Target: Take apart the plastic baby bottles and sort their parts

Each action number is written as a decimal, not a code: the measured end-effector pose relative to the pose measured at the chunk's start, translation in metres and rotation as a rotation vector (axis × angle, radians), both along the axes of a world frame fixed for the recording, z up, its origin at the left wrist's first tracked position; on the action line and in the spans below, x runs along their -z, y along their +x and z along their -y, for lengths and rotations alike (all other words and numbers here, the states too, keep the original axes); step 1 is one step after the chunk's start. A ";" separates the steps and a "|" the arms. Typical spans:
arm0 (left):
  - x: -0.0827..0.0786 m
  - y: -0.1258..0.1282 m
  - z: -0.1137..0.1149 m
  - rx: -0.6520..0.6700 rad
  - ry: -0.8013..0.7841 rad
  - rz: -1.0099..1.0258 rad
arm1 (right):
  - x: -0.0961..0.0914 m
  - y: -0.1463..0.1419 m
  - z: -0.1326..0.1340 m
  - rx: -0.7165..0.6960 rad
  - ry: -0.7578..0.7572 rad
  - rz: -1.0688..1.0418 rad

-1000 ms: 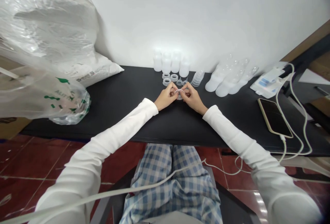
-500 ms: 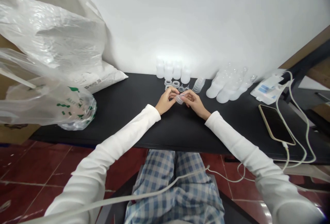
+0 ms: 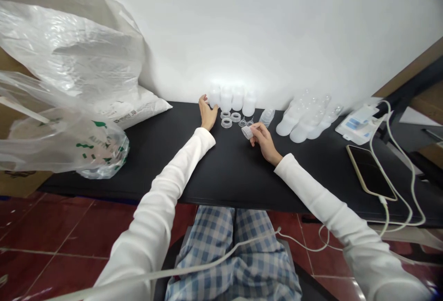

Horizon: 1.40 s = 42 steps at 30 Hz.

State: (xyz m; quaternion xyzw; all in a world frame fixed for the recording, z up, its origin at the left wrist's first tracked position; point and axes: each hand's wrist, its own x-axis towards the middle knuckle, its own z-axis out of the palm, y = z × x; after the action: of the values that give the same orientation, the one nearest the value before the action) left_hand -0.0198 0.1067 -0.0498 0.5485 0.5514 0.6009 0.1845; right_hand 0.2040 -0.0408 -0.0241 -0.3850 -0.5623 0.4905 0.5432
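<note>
**Right hand pinches clear plastic cup over black table**

The person's right hand [image 3: 263, 138] holds a short, clear, smooth plastic cup [image 3: 247, 132] on its side, its fingers [image 3: 256, 128] closed narrowly around it just above a matte black table [image 3: 155, 167]. The left hand [image 3: 208, 115] holds nothing, its fingers [image 3: 204, 104] loosely open, their tips just beside the leftmost of four frosted plastic bottles [image 3: 214, 96] standing upright in a row; whether they touch it cannot be told.

Between the two sets of fingers lie three thick translucent plastic rings [image 3: 236, 117]. Just ahead of the right fingers stand two small transparent funnels [image 3: 242, 122], and a ribbed stack of clear plastic cups [image 3: 267, 117] lies tilted beside them. Farther right of those fingers, larger frosted, horn-shaped plastic pieces [image 3: 292, 123] rest near a white wall [image 3: 263, 28].

Well right of the hands, a phone [image 3: 370, 178] lies on the table, trailing a white cable [image 3: 398, 190]. Well left of the left fingers, a crinkled clear plastic bag [image 3: 65, 146] with green print slumps before a white sack [image 3: 138, 109]; the bag's contents cannot be made out.
</note>
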 end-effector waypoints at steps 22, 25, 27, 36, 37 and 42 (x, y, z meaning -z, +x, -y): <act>-0.017 -0.025 0.078 0.136 0.205 -0.421 | -0.004 0.005 0.001 0.208 0.331 0.234; -0.023 -0.029 0.092 0.362 0.278 -0.676 | -0.002 0.009 -0.003 0.225 0.371 0.239; -0.027 -0.027 0.095 0.440 0.283 -0.762 | -0.001 0.011 -0.006 0.208 0.394 0.268; -0.031 -0.025 0.096 0.496 0.292 -0.808 | -0.006 0.023 -0.011 0.073 0.649 0.585; -0.032 -0.026 0.096 0.509 0.296 -0.807 | -0.005 0.024 -0.012 0.069 0.666 0.596; -0.038 -0.029 0.102 0.623 0.229 -0.727 | -0.004 0.025 -0.013 0.075 0.663 0.582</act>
State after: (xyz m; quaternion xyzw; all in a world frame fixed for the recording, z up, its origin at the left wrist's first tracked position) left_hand -0.0486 0.0042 -0.0121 0.8783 0.3203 0.3435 0.0896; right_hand 0.2291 -0.0282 -0.0201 -0.3319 -0.8044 0.1347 0.4739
